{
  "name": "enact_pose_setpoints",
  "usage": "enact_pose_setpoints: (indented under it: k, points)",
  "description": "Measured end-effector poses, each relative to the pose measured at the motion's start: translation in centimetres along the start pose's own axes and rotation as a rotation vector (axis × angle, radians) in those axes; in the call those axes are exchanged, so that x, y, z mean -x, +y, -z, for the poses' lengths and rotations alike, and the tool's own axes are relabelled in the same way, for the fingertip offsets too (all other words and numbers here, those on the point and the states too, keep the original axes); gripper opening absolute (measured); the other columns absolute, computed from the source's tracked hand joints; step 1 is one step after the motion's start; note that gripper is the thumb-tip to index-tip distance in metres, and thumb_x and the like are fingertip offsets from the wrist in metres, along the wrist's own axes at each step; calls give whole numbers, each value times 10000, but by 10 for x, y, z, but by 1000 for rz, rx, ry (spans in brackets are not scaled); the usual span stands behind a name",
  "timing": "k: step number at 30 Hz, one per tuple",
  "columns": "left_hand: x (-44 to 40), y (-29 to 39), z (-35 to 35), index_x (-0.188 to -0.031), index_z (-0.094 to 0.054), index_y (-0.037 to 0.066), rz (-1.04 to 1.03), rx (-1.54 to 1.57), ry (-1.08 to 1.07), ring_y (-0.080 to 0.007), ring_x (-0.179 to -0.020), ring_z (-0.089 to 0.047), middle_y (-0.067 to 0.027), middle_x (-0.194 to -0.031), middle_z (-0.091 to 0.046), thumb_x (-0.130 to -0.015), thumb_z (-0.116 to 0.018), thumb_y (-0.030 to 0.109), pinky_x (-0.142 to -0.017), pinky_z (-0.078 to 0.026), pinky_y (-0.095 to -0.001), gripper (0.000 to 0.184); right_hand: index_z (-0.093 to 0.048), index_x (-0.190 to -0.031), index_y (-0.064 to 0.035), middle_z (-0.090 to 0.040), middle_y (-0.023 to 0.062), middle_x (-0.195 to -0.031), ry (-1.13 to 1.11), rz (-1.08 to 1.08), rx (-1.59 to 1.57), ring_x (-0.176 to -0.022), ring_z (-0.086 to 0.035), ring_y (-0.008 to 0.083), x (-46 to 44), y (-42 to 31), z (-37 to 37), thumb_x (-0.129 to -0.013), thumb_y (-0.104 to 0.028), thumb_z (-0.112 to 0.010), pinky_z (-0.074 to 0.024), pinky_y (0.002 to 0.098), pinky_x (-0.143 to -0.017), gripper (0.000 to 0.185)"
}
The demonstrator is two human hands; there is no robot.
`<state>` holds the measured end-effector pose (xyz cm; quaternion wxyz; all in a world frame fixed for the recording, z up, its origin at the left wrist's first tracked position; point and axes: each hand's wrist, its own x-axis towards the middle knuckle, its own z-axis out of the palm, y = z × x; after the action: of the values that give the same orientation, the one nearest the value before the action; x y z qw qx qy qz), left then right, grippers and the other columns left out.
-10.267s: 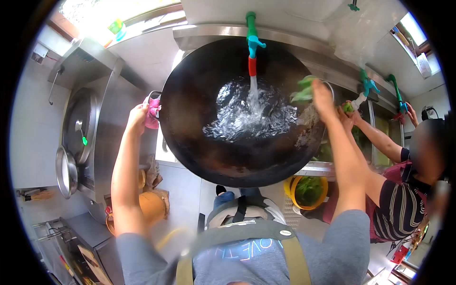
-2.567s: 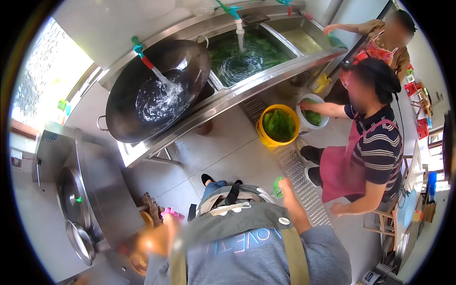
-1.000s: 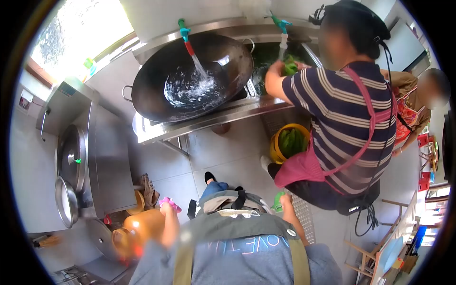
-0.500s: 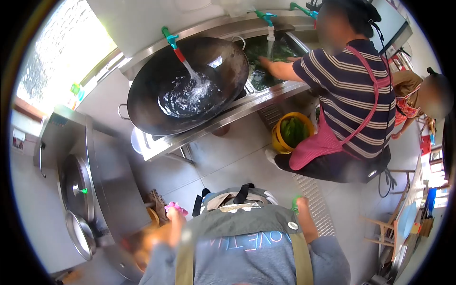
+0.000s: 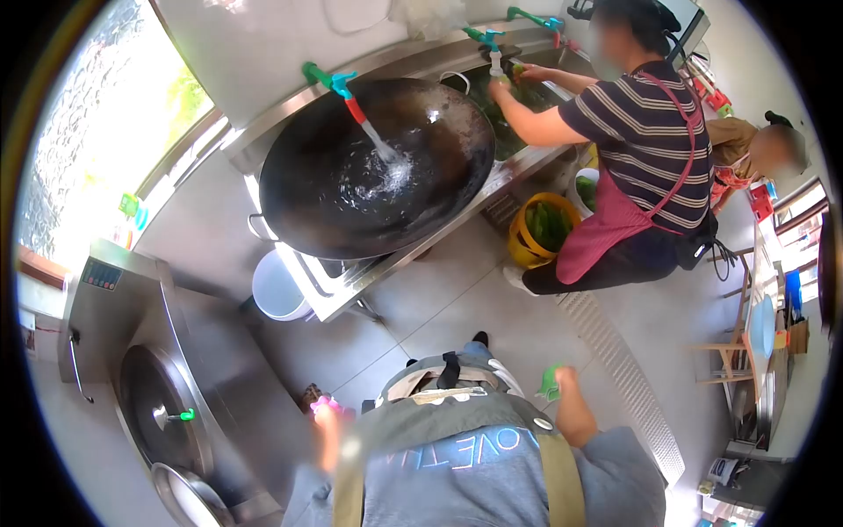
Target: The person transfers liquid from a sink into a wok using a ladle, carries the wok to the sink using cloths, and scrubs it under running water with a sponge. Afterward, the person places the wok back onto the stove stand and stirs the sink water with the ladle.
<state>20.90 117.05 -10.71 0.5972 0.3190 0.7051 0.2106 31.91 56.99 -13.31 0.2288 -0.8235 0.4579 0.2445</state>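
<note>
My left hand point(image 5: 328, 424), low at the left, is closed around a small pink item point(image 5: 325, 404) whose kind I cannot make out. On the right, my right hand point(image 5: 568, 386) grips a small green item point(image 5: 550, 383), perhaps a cloth or pad. Both hands hang beside my apron point(image 5: 457, 413). In front of me a large black wok point(image 5: 299, 198) rests over the steel sink counter. Water runs into it from a tap point(image 5: 342, 83) with a red nozzle.
At the right, a co-worker point(image 5: 645, 158) in a striped shirt holds greens under another tap point(image 5: 487, 38). A yellow basket point(image 5: 520, 250) of leafy vegetables and a white bucket point(image 5: 279, 285) stand on the floor. A steel cooking range point(image 5: 219, 351) flanks my left; another person point(image 5: 742, 162) is farther right.
My view has shifted, and the wok now appears farther right. The green item shows more fully beside my right hand. The co-worker's hands have risen from the sink water to the tap.
</note>
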Motion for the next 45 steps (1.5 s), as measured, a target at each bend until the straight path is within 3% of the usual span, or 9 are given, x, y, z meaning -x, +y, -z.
enact_pose_setpoints:
  k: [12, 16, 17, 23, 25, 30, 34, 36, 45]
  points:
    - [-14, 29, -8, -738, -559, 36, -38, 13, -31, -140, -460, -476, -36, -598, -525, -813, -532, 187, -394, -378, -284, 171, -588, -806, 26, -601, 157, -710, -124, -108, 208, -597, -594, 236, 8, 1, -28, -728, -152, -490, -454, 362, -495, 217]
    - [102, 102, -5, -658, -526, 152, 201, -266, -1, -172, -487, -492, 19, -560, -503, -747, -528, 447, -478, -409, -449, 309, -592, -804, 8, -604, 151, -732, 74, -133, -217, -604, -600, 227, 25, -7, -29, -725, -146, -493, -450, 351, -482, 200]
    - [61, 79, -9, -705, -533, 36, 138, -69, 67, -148, -424, -447, -21, -555, -491, -787, -569, 184, -375, -365, -286, 173, -594, -805, 3, -604, 150, -742, 70, -129, -162, -609, -601, 227, 31, -12, -23, -725, -147, -495, -447, 348, -474, 197]
    - [-101, 0, 18, -815, -478, 94, -23, 34, -44, -149, -509, -473, -13, -652, -473, -745, -593, 69, -416, -399, -302, 137, -592, -865, -5, -603, 143, -814, 199, -258, -389, -704, -599, 233, 44, -5, -17, -771, -211, -434, -455, 337, -609, 276]
    - [32, 55, 28, -793, -485, 97, 56, 115, -341, -148, -525, -480, -11, -651, -479, -742, -597, 76, -434, -399, -300, 125, -577, -902, 3, -598, 143, -844, 242, -291, -471, -743, -590, 229, 34, 13, -23, -782, -206, -424, -454, 340, -643, 286]
    - [25, 47, 14, -713, -460, 132, 38, 7, -355, -144, -485, -427, 15, -584, -428, -835, -428, 241, -413, -349, -294, 166, -493, -1055, 54, -567, 155, -936, 170, -181, -636, -831, -543, 203, -8, 40, -42, -790, -106, -445, -435, 367, -652, 313]
    - [-17, 30, -2, -714, -449, 154, 33, -94, -261, -148, -477, -395, 25, -578, -403, -887, -301, 369, -402, -322, -296, 313, -578, -901, 25, -592, 143, -922, 67, -278, -295, -847, -577, 229, -5, 27, -59, -754, -146, -487, -458, 355, -670, 243]
    - [-19, 27, 0, -728, -458, 151, 57, -33, -371, -153, -478, -392, 19, -582, -405, -885, -295, 390, -406, -327, -306, 330, -568, -922, 34, -591, 150, -927, -92, -243, -15, -827, -582, 241, -1, 21, -50, -761, -153, -482, -457, 358, -654, 261]
    - [28, 37, 7, -691, -496, 107, -5, 38, -485, -158, -445, -425, -3, -565, -451, -833, -449, 323, -383, -347, -306, 262, -560, -910, 65, -590, 155, -886, 21, -174, -439, -760, -570, 201, 28, 1, -42, -738, -106, -511, -448, 353, -603, 248]
